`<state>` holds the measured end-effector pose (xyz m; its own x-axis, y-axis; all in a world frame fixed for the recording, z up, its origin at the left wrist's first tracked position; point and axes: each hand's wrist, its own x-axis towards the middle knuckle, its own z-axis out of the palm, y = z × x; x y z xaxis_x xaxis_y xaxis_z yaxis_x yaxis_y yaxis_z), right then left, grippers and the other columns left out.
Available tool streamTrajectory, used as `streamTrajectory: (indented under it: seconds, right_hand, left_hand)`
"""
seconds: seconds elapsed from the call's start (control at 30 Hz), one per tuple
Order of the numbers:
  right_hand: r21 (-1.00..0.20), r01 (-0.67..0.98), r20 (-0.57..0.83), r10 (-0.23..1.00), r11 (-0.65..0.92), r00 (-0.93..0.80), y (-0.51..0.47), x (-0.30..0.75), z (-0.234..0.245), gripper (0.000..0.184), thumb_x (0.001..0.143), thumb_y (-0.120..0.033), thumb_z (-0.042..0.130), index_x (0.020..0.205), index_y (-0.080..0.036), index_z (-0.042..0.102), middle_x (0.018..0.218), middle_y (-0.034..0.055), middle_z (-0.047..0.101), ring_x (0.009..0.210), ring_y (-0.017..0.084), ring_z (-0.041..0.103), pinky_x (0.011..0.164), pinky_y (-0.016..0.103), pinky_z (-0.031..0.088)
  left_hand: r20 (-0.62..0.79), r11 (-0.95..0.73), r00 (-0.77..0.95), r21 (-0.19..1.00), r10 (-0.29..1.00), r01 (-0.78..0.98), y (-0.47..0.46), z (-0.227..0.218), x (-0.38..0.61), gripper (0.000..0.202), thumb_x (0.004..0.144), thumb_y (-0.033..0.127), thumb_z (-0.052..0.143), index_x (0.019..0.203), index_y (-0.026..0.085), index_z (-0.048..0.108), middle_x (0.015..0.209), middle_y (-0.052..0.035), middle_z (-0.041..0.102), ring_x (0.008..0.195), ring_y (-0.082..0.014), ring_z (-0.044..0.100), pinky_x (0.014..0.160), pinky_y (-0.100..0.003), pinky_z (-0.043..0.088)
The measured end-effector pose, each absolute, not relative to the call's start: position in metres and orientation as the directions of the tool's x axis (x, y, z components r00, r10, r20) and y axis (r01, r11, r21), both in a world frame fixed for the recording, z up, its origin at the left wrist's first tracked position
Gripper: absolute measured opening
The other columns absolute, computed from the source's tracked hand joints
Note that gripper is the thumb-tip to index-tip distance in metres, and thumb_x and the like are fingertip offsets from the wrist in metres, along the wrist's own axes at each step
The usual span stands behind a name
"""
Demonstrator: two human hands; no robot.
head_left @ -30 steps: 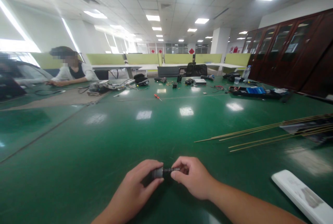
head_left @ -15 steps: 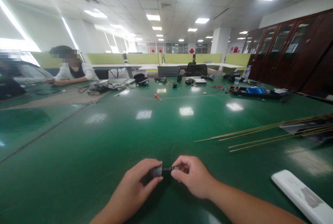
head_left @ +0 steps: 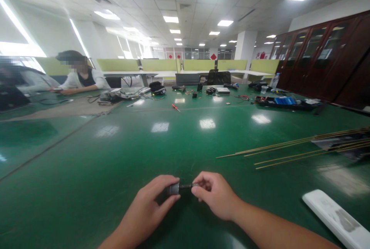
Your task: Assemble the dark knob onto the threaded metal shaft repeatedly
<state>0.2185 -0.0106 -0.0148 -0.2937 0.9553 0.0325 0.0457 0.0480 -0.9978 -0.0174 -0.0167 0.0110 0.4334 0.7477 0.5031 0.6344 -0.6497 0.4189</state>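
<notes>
Low over the near part of the green table (head_left: pixel 115 152), my left hand (head_left: pixel 147 208) is closed on a small dark cylindrical part (head_left: pixel 174 188), pinched between thumb and fingers. My right hand (head_left: pixel 215 197) is closed in a pinch on a thin dark shaft (head_left: pixel 187 185) that sticks out of that part toward the right. The two hands almost touch. Most of the part is hidden by my fingers.
Several thin brass rods (head_left: pixel 289 147) lie to the right. A white remote-like bar (head_left: pixel 335 218) rests at the near right. Tools, cables and a red screwdriver (head_left: pixel 175 107) litter the far table. A person (head_left: pixel 78 77) sits at the far left. Dark cabinets (head_left: pixel 320 56) stand at right.
Both hands have drifted slightly toward the near edge and left, still holding the part and shaft; the view has shifted a little.
</notes>
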Motion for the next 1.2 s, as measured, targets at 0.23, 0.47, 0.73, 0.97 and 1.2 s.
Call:
streamTrajectory:
  seconds: [0.23, 0.47, 0.73, 0.97, 1.2]
  right_hand:
    - [-0.999, 0.024, 0.036, 0.956, 0.045, -0.292, -0.0095, 0.2180, -0.0160, 0.013, 0.080, -0.026, 0.068, 0.085, -0.015, 0.066, 0.068, -0.0004, 0.062, 0.059, 0.014, 0.060, 0.058, 0.024, 0.045]
    - [-0.997, 0.048, 0.048, 0.958, 0.064, -0.282, -0.0108, 0.2190, -0.0135, 0.012, 0.080, -0.026, 0.067, 0.085, -0.015, 0.066, 0.069, -0.0002, 0.062, 0.059, 0.014, 0.058, 0.058, 0.025, 0.045]
    - [-0.994, 0.057, 0.070, 0.961, 0.089, -0.267, -0.0125, 0.2203, -0.0124, 0.012, 0.082, -0.027, 0.066, 0.084, -0.015, 0.065, 0.067, -0.0009, 0.061, 0.058, 0.013, 0.058, 0.057, 0.024, 0.045]
    - [-0.985, 0.106, 0.106, 0.956, 0.139, -0.272, -0.0141, 0.2206, -0.0102, 0.010, 0.083, -0.025, 0.067, 0.082, -0.015, 0.066, 0.065, -0.0017, 0.060, 0.058, 0.013, 0.056, 0.057, 0.023, 0.042]
    - [-0.982, 0.109, 0.120, 0.957, 0.153, -0.264, -0.0142, 0.2217, -0.0082, 0.009, 0.084, -0.025, 0.067, 0.082, -0.016, 0.067, 0.065, -0.0020, 0.059, 0.058, 0.013, 0.055, 0.056, 0.023, 0.042]
  left_hand:
    - [0.499, -0.645, 0.433, 0.412, 0.751, 0.644, -0.0161, 0.0121, -0.0184, 0.026, 0.089, 0.031, 0.071, 0.115, 0.028, 0.068, 0.107, -0.0028, 0.076, 0.098, -0.0188, 0.073, 0.089, -0.028, 0.060]
    - [0.501, -0.649, 0.438, 0.402, 0.746, 0.646, -0.0148, 0.0137, -0.0199, 0.025, 0.090, 0.031, 0.069, 0.115, 0.028, 0.068, 0.108, -0.0026, 0.076, 0.098, -0.0185, 0.073, 0.089, -0.028, 0.060]
    - [0.513, -0.649, 0.426, 0.408, 0.745, 0.642, -0.0144, 0.0135, -0.0219, 0.027, 0.090, 0.030, 0.070, 0.116, 0.030, 0.067, 0.109, -0.0018, 0.075, 0.100, -0.0180, 0.073, 0.092, -0.028, 0.060]
    - [0.502, -0.654, 0.439, 0.417, 0.745, 0.632, -0.0130, 0.0145, -0.0243, 0.025, 0.090, 0.031, 0.069, 0.115, 0.027, 0.069, 0.110, -0.0047, 0.075, 0.101, -0.0200, 0.073, 0.092, -0.030, 0.060]
    - [0.518, -0.646, 0.418, 0.410, 0.746, 0.644, -0.0132, 0.0156, -0.0251, 0.025, 0.089, 0.032, 0.070, 0.114, 0.028, 0.071, 0.110, -0.0046, 0.076, 0.101, -0.0206, 0.073, 0.092, -0.031, 0.061]
